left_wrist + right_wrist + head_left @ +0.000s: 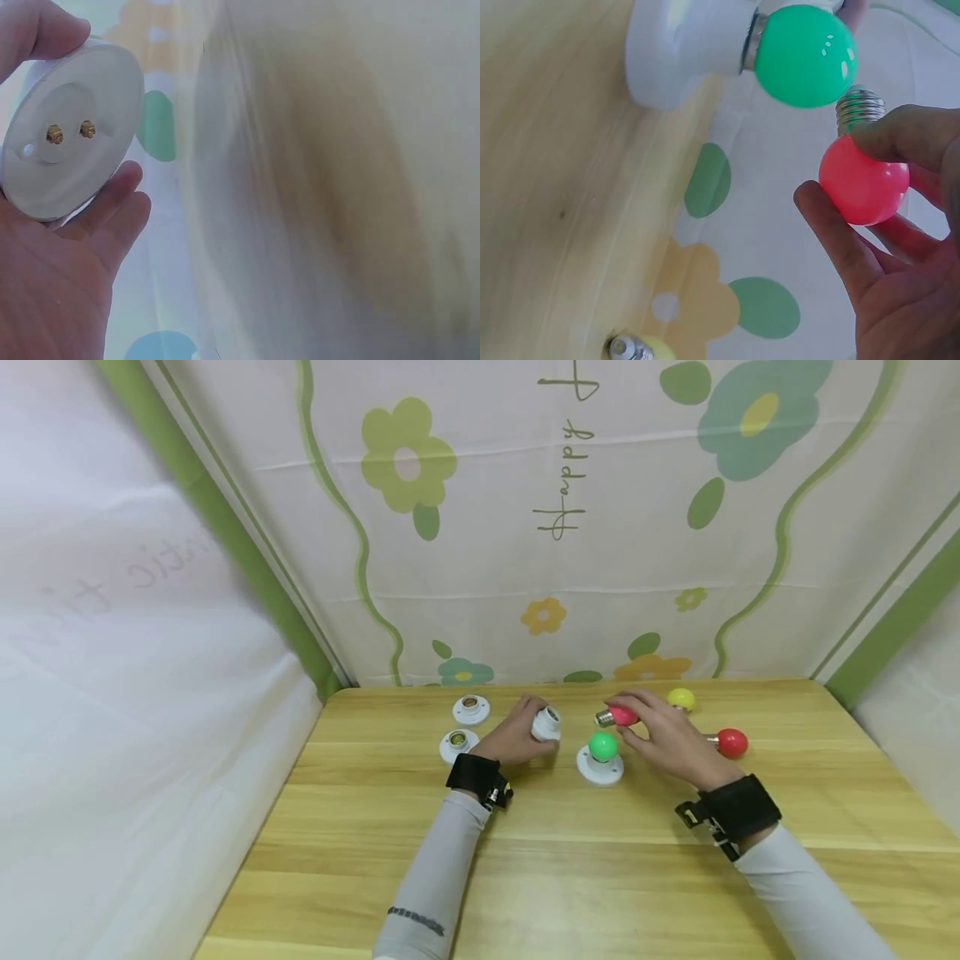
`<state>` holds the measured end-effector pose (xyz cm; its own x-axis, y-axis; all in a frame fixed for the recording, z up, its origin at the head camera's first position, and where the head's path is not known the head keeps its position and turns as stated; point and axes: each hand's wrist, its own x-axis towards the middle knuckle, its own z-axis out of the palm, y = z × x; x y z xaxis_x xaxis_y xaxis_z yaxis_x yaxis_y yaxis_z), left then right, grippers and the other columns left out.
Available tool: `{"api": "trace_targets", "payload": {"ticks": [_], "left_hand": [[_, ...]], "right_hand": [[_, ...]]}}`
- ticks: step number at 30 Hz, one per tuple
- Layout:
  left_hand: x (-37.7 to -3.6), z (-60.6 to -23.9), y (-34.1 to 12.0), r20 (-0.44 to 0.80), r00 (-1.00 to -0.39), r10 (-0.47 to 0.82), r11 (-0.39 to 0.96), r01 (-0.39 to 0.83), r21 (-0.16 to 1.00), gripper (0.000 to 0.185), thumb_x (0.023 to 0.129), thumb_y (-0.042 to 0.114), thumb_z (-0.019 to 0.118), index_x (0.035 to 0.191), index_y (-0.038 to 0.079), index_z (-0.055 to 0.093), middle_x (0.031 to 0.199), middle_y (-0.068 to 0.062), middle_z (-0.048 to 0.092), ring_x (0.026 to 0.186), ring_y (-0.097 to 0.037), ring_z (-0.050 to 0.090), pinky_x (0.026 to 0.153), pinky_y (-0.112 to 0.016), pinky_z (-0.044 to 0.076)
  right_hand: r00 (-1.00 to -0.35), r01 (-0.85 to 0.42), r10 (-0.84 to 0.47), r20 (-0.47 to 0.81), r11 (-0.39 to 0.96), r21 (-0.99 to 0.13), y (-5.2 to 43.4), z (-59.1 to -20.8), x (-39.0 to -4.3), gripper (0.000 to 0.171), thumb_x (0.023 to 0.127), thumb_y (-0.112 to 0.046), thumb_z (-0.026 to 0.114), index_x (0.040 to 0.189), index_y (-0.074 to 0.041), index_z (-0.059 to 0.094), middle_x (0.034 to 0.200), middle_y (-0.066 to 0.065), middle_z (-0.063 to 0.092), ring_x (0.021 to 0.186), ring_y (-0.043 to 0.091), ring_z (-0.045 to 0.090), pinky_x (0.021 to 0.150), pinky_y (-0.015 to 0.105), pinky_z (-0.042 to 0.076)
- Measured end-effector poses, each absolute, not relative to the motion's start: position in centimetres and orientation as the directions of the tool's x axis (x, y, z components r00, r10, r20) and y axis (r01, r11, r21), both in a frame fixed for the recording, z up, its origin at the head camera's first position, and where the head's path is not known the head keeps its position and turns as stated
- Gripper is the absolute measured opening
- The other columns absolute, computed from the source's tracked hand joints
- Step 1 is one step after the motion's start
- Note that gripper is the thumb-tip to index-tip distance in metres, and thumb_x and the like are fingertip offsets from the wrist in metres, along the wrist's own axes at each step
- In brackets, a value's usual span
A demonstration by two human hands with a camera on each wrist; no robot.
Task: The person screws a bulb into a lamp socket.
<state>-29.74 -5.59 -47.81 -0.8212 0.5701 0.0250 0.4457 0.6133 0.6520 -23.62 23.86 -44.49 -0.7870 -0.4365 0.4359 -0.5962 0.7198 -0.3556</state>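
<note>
My left hand (512, 739) grips a white lamp socket (545, 725), lifted off the table and tilted with its mouth toward the right. In the left wrist view the underside of that socket (75, 157) shows two brass screws. My right hand (667, 742) pinches a pinkish-red bulb (864, 180) between thumb and fingers, its metal screw base pointing left toward the held socket, apart from it. Between the hands, a green bulb (602, 746) sits upright in another white socket (600, 772) on the table.
Two more white sockets, one farther back (471, 710) and one nearer (454, 744), stand left of my left hand on the wooden table (555, 877). A yellow bulb (681, 699) and a red bulb (732, 742) lie at the right. A flowered curtain (480, 568) hangs behind.
</note>
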Motion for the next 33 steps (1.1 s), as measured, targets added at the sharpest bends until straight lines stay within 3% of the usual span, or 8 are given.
{"api": "trace_targets", "payload": {"ticks": [9,25,33], "left_hand": [[-28.8,-47.3,-5.6,0.065,-0.811,0.581,0.574,0.465,0.674,0.063,0.091,0.029,0.076,0.144,0.009,0.049,0.135,-0.002,0.047,0.113,-0.014,0.052,0.098,-0.025,0.051],[-27.8,-46.0,-6.0,0.106,-0.801,0.59,0.58,0.511,0.635,0.064,0.09,0.027,0.077,0.145,0.01,0.05,0.144,-0.005,0.047,0.118,-0.016,0.054,0.098,-0.026,0.053],[-27.3,-45.5,-6.2,0.134,-0.793,0.594,0.571,0.533,0.625,0.063,0.088,0.027,0.079,0.143,0.01,0.053,0.145,-0.005,0.048,0.123,-0.017,0.054,0.104,-0.029,0.053]], "right_hand": [[-0.75,-0.643,-0.466,0.468,0.678,-0.356,22.6,-44.0,-24.0,0.049,0.093,-0.002,0.079,0.139,-0.006,0.065,0.138,0.016,0.062,0.12,0.038,0.067,0.095,0.058,0.059],[-0.696,-0.69,-0.464,0.548,0.643,-0.332,21.3,-43.4,-23.9,0.04,0.097,-0.009,0.077,0.136,-0.006,0.067,0.138,0.018,0.063,0.122,0.039,0.067,0.095,0.059,0.059],[-0.703,-0.679,-0.435,0.563,0.646,-0.349,20.7,-43.1,-23.6,0.047,0.093,-0.007,0.081,0.137,-0.005,0.065,0.139,0.017,0.062,0.121,0.039,0.068,0.094,0.057,0.061]]}}
